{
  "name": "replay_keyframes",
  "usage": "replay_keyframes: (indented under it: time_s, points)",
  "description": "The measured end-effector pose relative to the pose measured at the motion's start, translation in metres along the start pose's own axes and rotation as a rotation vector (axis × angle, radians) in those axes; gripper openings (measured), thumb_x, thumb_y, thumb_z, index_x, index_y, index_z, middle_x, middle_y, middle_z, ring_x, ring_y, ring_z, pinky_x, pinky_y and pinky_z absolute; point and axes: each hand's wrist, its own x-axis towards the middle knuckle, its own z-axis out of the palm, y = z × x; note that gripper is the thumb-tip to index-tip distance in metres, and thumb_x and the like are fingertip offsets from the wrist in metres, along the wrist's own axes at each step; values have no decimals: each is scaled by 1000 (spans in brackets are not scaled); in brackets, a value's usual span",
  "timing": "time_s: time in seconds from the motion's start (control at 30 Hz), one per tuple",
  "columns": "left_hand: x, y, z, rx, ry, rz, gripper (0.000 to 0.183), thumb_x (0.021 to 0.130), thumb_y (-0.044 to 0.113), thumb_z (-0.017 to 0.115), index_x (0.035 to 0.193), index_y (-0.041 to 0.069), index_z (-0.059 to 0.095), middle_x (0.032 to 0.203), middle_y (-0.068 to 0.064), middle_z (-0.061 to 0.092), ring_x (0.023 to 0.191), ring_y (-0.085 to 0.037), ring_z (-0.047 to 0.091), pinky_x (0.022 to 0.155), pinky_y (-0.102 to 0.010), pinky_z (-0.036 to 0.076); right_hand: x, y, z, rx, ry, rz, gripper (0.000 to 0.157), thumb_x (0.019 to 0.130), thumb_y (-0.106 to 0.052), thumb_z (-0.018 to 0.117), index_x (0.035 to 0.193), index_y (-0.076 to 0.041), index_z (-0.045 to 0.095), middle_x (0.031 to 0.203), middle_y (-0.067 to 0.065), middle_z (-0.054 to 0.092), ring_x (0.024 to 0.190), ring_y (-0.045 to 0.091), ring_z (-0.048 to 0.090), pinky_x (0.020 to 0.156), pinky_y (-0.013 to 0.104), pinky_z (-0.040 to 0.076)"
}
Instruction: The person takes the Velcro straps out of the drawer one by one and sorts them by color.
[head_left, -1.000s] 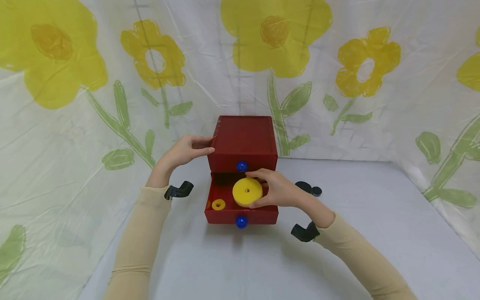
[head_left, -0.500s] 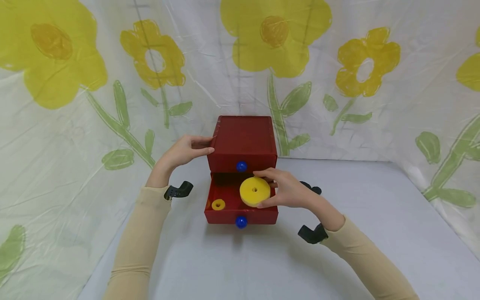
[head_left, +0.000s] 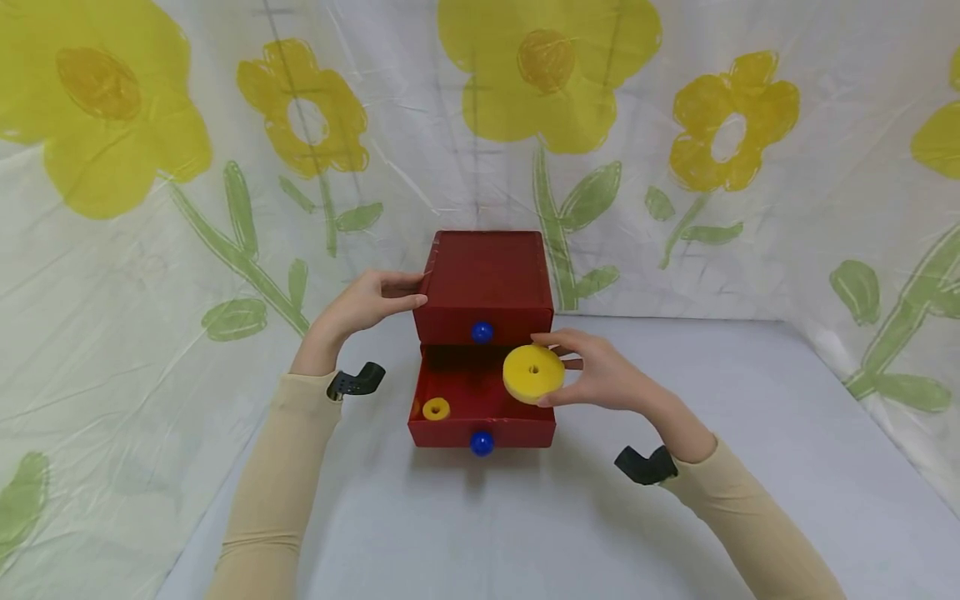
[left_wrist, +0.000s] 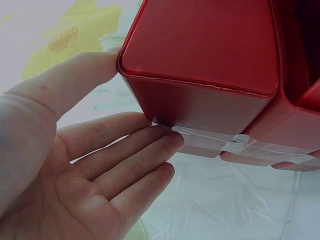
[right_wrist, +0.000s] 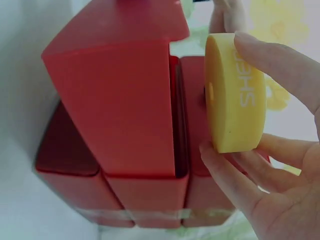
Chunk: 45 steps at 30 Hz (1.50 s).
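Note:
A red two-drawer box [head_left: 491, 271] stands in the middle of the table, its lower drawer [head_left: 442, 433] pulled out and its upper one pushed in. My right hand [head_left: 607, 375] pinches a thick yellow disc [head_left: 531, 385] with a small centre hole, thumb on one side of the rim and fingers on the other. In the right wrist view, white letters show on the rim of this disc [right_wrist: 242, 100]. A small yellow ring [head_left: 436, 408] lies at the left of the open drawer. My left hand [head_left: 367, 302] touches the box's upper left side with nearly straight fingers.
Blue round knobs [head_left: 482, 443] stick out from both drawer fronts. A pale table [head_left: 480, 533] lies under the box, with a flowered sheet [head_left: 420, 183] hanging behind. Black wrist cameras [head_left: 647, 465] jut from both wrists.
My right hand has moved right and slightly up with the yellow disc, from inside the drawer to above its right side. It now covers the black discs on the table. My left hand stays put.

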Motion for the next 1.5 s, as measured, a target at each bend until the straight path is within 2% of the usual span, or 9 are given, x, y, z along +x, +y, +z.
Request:
replay_keyframes:
  time_s: [0.7,0.97,1.1,1.27,1.5]
  points:
    - [0,0,0,3,-2,18,52,93,22,62,138,1,48,134,-18,55,123,-31,53,104,-50,40,-24,30,-17,22,58,82,76,71,-30,84,137,-12,49,136,6,51,116,27,53,95,46,49]
    - [0,0,0,-6,-6,6,52,93,23,62,138,1,47,134,-17,55,123,-31,53,105,-50,40,-34,43,-18,45,64,113,75,71,-24,84,136,-10,49,134,7,51,113,29,55,93,42,50]
    - [1,0,0,-9,-8,11,52,93,23,62,139,2,47,135,-17,55,123,-30,53,105,-49,40,-38,51,-18,45,73,122,76,71,-24,84,136,-9,49,133,8,51,112,30,56,92,42,51]
    - [1,-1,-1,1,-6,19,52,93,23,62,138,2,48,134,-17,56,123,-30,54,104,-49,41,-44,61,-17,35,76,148,75,71,-26,84,135,-8,50,131,9,51,110,29,56,91,37,52]
    - [1,0,0,6,0,14,52,93,23,62,138,2,48,133,-17,56,122,-30,54,103,-50,42,-53,73,-16,0,84,178,76,69,-25,85,135,-6,51,126,10,54,110,29,58,93,44,50]
